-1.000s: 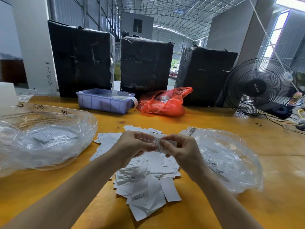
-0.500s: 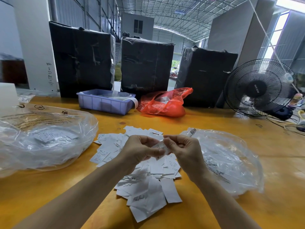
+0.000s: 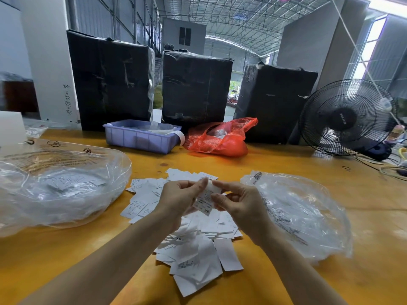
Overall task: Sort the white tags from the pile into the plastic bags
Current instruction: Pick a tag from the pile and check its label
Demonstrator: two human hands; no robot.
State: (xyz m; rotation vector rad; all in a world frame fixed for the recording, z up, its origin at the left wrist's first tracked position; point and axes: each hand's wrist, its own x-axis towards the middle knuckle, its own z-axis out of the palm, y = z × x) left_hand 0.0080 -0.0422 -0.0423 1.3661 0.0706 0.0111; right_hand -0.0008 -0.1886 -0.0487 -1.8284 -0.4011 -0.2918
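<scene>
A pile of white tags [image 3: 193, 249] lies spread on the yellow table in front of me. Above it my left hand [image 3: 179, 199] and my right hand [image 3: 237, 203] pinch one white tag [image 3: 203, 202] between them, printed side up and marked XS. A clear plastic bag [image 3: 59, 186] holding some tags bulges at the left. A second clear plastic bag [image 3: 301, 212] with tags lies at the right, just beyond my right hand.
At the back stand a lilac plastic bin [image 3: 138, 137], a red plastic bag [image 3: 220, 139] and three black-wrapped boxes [image 3: 196, 86]. A black fan [image 3: 345, 117] and loose cables occupy the right rear. The yellow table [image 3: 363, 256] runs on to the right.
The tag between my hands has turned from lying crosswise to hanging lengthwise. My hands have shifted slightly; the pile and bags have not moved.
</scene>
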